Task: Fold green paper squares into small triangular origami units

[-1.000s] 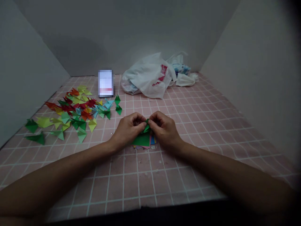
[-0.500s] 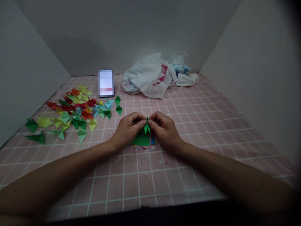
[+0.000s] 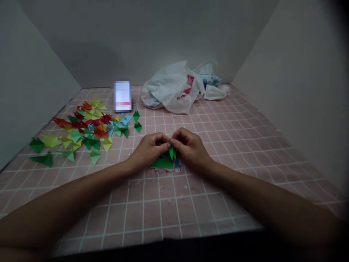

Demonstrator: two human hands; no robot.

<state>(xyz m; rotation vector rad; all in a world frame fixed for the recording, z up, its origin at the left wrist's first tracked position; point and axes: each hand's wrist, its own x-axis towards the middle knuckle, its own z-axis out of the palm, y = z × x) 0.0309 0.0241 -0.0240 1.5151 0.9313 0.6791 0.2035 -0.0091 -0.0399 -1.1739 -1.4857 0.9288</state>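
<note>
A folded green origami piece [image 3: 172, 153] is pinched between both hands, its pointed ends hanging downward. My left hand [image 3: 153, 147] grips it from the left, thumb and fingers closed. From the right, my right hand [image 3: 191, 147] closes thumb and forefinger on its upper part, which the fingertips hide. Under the hands lies a stack of coloured paper sheets [image 3: 162, 163], green on top, with pink, blue and yellow edges peeking out.
Many folded paper cranes [image 3: 94, 143] in red, orange, yellow, green and light blue spread over the left of the checked pink cloth [image 3: 152, 207]. A blurred lit phone [image 3: 122, 96] stands behind them. Crumpled white plastic bags [image 3: 174, 87] lie at the back.
My hands have come closer together, fingertips now touching. The green origami piece has tilted and sits slightly lower, its top now covered by the fingers.
</note>
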